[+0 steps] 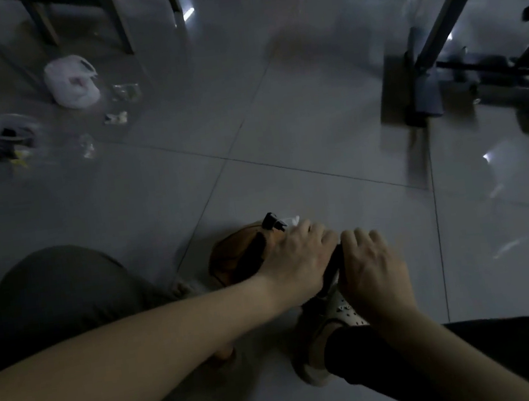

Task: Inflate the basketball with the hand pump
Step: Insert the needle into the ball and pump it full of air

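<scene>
An orange basketball (230, 261) with black seams lies on the tiled floor between my feet, looking soft and partly flattened. A dark hand pump (333, 267) runs from between my hands toward the ball; its black hose end (272, 222) shows above the ball. My left hand (297, 259) reaches across the ball and closes on the pump's body. My right hand (373, 270) grips the pump's near end. Most of the pump is hidden by my hands.
My shoe (331, 325) and dark trouser leg sit under my right hand; my other knee (51, 293) is at the left. A white plastic bag (72, 80) and small wrappers lie far left. A metal stand base (424, 100) is at the right. Chair legs stand behind.
</scene>
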Available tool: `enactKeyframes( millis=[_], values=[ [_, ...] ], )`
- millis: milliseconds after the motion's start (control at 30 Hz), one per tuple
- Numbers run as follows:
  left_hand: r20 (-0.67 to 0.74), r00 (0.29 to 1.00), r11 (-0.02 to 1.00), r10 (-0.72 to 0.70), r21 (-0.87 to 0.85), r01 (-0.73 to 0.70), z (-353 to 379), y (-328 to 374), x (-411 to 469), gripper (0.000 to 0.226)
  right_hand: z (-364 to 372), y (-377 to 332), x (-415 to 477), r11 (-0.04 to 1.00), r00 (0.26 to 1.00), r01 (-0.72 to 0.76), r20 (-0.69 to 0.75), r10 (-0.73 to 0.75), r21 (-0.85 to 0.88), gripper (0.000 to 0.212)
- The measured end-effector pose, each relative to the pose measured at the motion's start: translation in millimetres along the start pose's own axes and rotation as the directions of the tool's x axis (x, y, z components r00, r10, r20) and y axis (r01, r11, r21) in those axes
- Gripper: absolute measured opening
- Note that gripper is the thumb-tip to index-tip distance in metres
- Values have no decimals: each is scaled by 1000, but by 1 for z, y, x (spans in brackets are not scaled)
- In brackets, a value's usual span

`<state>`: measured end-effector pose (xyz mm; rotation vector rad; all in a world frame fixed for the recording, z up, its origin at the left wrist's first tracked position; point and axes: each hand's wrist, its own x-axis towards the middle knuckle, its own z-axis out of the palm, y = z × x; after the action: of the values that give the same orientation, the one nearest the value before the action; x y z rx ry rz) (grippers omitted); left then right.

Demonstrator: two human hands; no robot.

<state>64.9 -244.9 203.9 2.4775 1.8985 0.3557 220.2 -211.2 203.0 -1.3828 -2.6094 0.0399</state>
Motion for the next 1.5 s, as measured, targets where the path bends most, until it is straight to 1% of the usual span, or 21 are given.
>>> enactKeyframes(
  millis=[67, 133, 200, 300, 400, 500, 567, 700, 733, 800, 867, 933, 967, 1000, 1067, 1133, 1200, 1267, 1300, 1400, 1500],
  values=[
    [27, 999, 999, -38, 24, 37, 20, 11, -7, 24, 20, 1, -10, 999, 996, -48, 73, 49, -9, 4],
    [66, 994, 997, -81, 5, 81, 37, 21, -11, 22, 36, 3, -14, 997, 991, -79, 111, 79, -10, 4],
    [97, 986, 991, -134, -2, 135, 52, 21, -13, 18, 49, 4, -13, 996, 983, -88, 161, 92, -32, 6],
    [153, 972, 984, -177, 19, 176, 71, 13, -12, 20, 61, -1, -5, 995, 953, -89, 288, 98, -45, 8],
    [214, 958, 981, -192, 50, 186, 79, 10, -14, 24, 70, -7, 1, 994, 925, -105, 363, 110, -32, 6],
    [234, 953, 981, -194, 52, 187, 84, 7, -13, 29, 76, -7, 0, 995, 924, -99, 368, 100, -23, 8],
    [272, 945, 983, -182, 35, 180, 84, 8, -10, 34, 76, -1, 0, 995, 920, -94, 380, 96, -23, 11],
    [358, 926, 993, -119, 35, 114, 72, 8, -10, 36, 62, 3, -6, 993, 886, -99, 460, 60, 62, 14],
    [354, 931, 995, -96, 26, 92, 64, 5, -10, 35, 54, 2, -6, 988, 889, -122, 453, 67, 93, 14],
    [279, 958, 996, -73, -29, 84, 36, -1, -3, 32, 29, 0, 1, 985, 929, -134, 359, 86, 112, 12],
    [149, 986, 994, -71, -76, 83, -1, -5, 11, 27, -5, -2, 18, 989, 969, -118, 227, 96, 84, 14],
    [23, 996, 994, -85, -68, 86, -35, -8, 27, 22, -40, -1, 40, 990, 987, -114, 122, 103, 85, 20],
    [-29, 995, 993, -100, -60, 98, -46, -8, 33, 22, -54, 0, 51, 990, 988, -110, 119, 100, 83, 20],
    [-68, 990, 992, -120, -46, 117, -52, -6, 37, 23, -65, 0, 58, 992, 984, -104, 154, 91, 76, 19],
    [-99, 982, 986, -162, 12, 164, -47, 0, 35, 26, -68, 0, 63, 994, 965, -94, 249, 78, 50, 15],
    [-82, 979, 981, -184, 45, 188, -22, 4, 22, 24, -48, -5, 50, 998, 970, -68, 237, 61, 19, 13],
    [-51, 983, 984, -176, 22, 178, 9, 7, 1, 24, -19, -11, 24, 999, 976, -38, 213, 36, 7, 12],
    [-24, 988, 987, -155, 45, 156, 37, 13, -16, 16, 5, -12, 0, 998, 966, -64, 252, 56, 25, 13],
    [-16, 988, 986, -154, 55, 155, 47, 17, -21, 17, 16, -10, -6, 996, 958, -83, 276, 71, 35, 14],
    [34, 983, 983, -179, 57, 177, 67, 19, -28, 27, 40, -4, -8, 992, 934, -102, 350, 71, 71, 12],
    [150, 964, 974, -221, 85, 210, 87, 12, -31, 42, 60, -5, -7, 993, 892, -100, 448, 59, 68, 9]
  ],
)
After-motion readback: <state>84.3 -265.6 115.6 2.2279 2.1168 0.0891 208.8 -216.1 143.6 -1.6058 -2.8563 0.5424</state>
